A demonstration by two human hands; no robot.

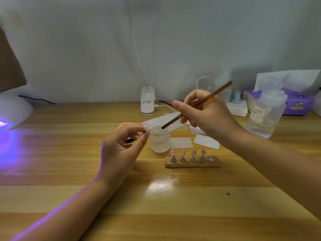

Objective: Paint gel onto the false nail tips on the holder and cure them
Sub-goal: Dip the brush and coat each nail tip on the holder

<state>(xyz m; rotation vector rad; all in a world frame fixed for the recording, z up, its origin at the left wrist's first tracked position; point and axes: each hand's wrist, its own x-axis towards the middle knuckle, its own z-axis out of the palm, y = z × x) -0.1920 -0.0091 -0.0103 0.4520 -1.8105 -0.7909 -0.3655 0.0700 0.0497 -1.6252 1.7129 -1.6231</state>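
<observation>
Wooden and slim, the brush is slanting down from the right hand, whose grip is pinching its shaft, tip over a frosted jar. Left hand is pinching one nail tip; four pink tips are sitting on the holder on the worktop.

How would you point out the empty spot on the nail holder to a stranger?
On the wooden table, find the brown holder in front of the frosted jar. Four metal cones carry pink tips. The far-right spot is only a flat pale disc, with no cone or tip.
</observation>
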